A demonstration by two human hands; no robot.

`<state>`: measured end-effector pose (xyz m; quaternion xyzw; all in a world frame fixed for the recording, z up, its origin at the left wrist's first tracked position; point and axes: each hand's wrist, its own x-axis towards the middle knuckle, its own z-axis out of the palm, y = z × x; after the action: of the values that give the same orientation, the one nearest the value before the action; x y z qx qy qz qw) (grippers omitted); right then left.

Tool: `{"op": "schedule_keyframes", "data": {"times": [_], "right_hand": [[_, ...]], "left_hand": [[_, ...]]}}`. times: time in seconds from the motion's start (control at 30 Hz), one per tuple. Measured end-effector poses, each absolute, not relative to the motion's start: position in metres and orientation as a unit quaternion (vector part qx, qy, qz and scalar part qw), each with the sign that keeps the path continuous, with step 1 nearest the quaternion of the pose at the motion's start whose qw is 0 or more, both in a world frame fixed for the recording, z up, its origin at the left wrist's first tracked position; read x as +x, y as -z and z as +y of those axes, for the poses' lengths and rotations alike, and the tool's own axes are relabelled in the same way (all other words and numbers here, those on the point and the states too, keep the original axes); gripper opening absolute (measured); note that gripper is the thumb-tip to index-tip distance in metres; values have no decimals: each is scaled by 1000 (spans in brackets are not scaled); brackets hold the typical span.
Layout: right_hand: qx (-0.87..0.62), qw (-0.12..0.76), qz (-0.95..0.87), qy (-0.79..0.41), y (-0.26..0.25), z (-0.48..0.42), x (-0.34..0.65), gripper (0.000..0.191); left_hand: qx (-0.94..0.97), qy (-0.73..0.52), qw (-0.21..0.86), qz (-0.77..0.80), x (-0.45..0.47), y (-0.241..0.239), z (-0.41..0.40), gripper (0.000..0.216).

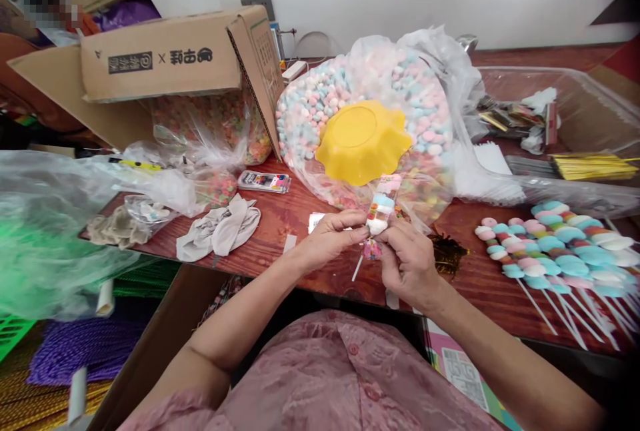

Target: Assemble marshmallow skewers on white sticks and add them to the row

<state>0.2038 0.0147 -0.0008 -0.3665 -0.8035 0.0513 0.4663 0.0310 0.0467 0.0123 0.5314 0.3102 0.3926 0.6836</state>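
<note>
Between my hands is a marshmallow skewer [383,206] in a clear printed wrapper, its white stick pointing down to the left. My left hand [336,236] pinches the wrapper's lower part from the left side. From the right, the fingers of my right hand [409,259] close on the gathered wrapper just above the stick. Just beyond the skewer, a yellow wavy-edged bowl [364,141] lies upside down on a large clear bag of pastel marshmallows [430,104]. Unwrapped marshmallow skewers [560,247] lie piled to the right, sticks toward me.
An open cardboard box [165,57] with bagged candy stands at the left back. Grey cloth [220,227] and a small packet [264,181] lie left of my hands. A clear plastic bin [540,77] and yellow twist ties [593,167] are at the right back.
</note>
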Motion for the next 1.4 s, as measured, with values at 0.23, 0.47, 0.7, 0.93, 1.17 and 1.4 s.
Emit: {"op": "schedule_keyframes", "data": {"times": [0.23, 0.47, 0.7, 0.93, 1.17, 1.4], "right_hand": [[-347, 498, -794, 50, 20, 21, 212, 19], [-361, 471, -801, 81, 31, 27, 206, 13], [-475, 465, -592, -456, 17, 17, 187, 27], [-378, 317, -361, -791, 24, -14, 161, 33], [-441, 323, -461, -699, 41, -19, 155, 26], [-485, 386, -430, -657, 31, -26, 169, 23]], "left_hand": [[514, -405, 699, 289, 21, 6, 38, 19], [439, -378, 765, 282, 33, 23, 20, 40], [770, -387, 337, 380, 22, 32, 19, 29], [849, -279, 245, 375, -24, 19, -19, 45], [703, -69, 472, 527, -158, 3, -78, 28], [585, 237, 307, 712, -189, 23, -89, 13]]}}
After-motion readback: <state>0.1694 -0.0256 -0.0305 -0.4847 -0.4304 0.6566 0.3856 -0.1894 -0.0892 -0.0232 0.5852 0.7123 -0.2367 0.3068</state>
